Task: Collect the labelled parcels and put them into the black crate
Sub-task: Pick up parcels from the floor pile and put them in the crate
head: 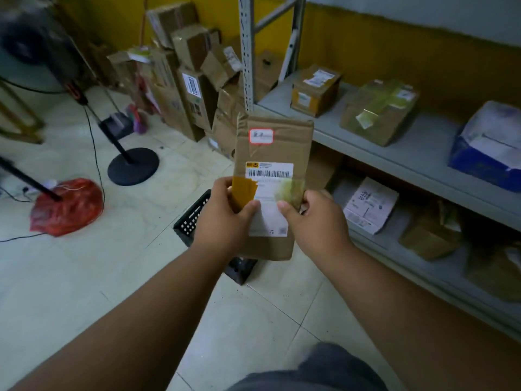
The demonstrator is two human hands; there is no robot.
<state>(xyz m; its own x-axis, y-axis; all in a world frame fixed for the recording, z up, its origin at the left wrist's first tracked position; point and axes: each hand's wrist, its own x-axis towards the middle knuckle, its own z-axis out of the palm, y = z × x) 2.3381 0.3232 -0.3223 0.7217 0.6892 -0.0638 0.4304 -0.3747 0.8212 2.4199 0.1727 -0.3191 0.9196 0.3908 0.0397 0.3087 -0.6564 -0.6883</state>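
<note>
- A flat labelled parcel (pixel 272 153) is held upright above the black crate (pixel 191 218).
- It is pinched by the left hand (pixel 225 218) and right hand (pixel 313 221).

A parcel (pixel 275 176) sits mid-frame between the left hand (pixel 225 214) and right hand (pixel 315 221), the crate (pixel 191 218) behind it; shelves (pixel 394 148) fill the right.

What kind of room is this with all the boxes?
Probably a parcel storeroom or sorting room: labelled parcels sit on grey metal shelves, cardboard boxes pile up in the corner, and both hands hold a barcoded brown parcel.
</note>
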